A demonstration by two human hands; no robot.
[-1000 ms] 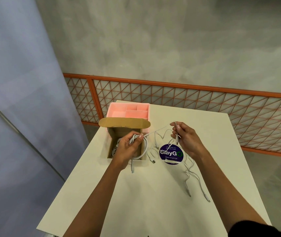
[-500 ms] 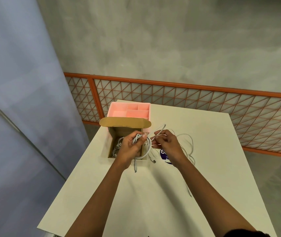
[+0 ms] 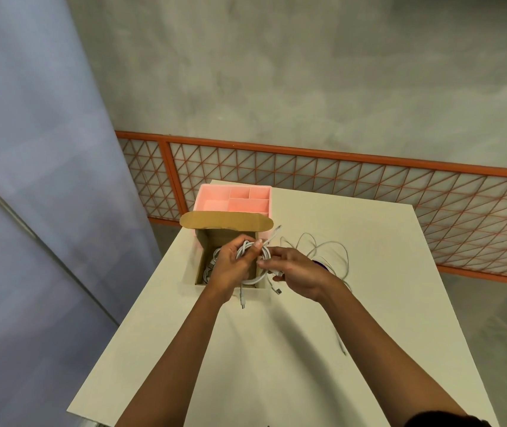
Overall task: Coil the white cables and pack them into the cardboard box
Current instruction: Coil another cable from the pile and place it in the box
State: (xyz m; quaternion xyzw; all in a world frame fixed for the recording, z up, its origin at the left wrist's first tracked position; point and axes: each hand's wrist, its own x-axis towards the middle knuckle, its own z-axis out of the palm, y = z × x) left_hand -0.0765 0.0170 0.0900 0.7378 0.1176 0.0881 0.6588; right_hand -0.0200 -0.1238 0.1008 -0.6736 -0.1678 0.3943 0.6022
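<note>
Holding the coil (image 3: 244,250) tight in your left hand (image 3: 233,268) over the cardboard box (image 3: 230,238), use your right hand (image 3: 300,274), pinching the loose strand (image 3: 273,238), to lay even loops. More white cables (image 3: 330,251) lie on the table (image 3: 277,349) nearby.

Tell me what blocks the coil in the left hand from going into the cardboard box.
Nothing visible does: the flap of the cardboard box is folded back, and the left hand holds the coil over its open top.
</note>
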